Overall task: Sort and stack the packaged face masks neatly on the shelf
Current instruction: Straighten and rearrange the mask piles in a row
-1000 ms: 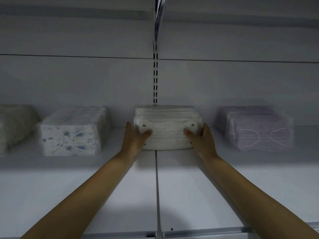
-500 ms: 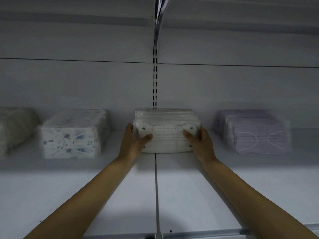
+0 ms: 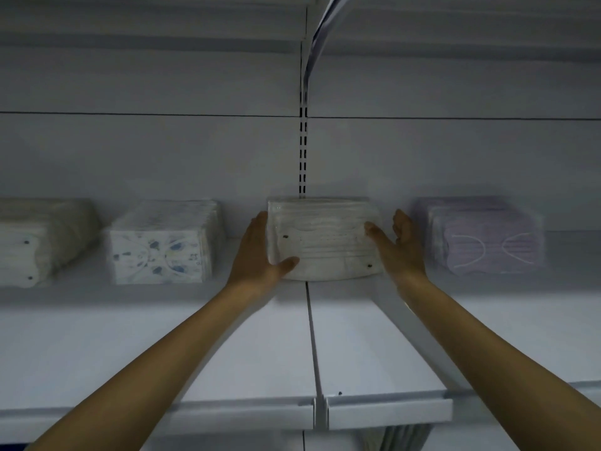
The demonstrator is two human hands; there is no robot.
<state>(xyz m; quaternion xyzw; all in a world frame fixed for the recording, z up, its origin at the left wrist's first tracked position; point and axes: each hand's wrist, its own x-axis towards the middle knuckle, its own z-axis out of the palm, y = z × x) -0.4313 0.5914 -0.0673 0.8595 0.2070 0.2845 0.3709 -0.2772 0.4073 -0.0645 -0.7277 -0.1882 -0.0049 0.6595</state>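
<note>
A stack of white packaged face masks [image 3: 325,242] stands at the back of the white shelf [image 3: 227,336], in the middle. My left hand [image 3: 257,252] presses flat against the stack's left side, its thumb lying across the lower front corner. My right hand [image 3: 400,249] is at the stack's right side with straight fingers. Its thumb touches the front face, and the fingers stand a little apart from the side.
A blue-patterned mask stack [image 3: 162,245] stands left of the white one, with a cream stack [image 3: 39,239] at the far left. A purple stack [image 3: 487,239] is close on the right. A slotted upright [image 3: 303,151] runs up the back wall. The shelf's front lip [image 3: 390,410] is near me.
My right hand's fingers have come away from the stack's right side and opened outward. My left hand stays on the left side, its thumb lower on the front.
</note>
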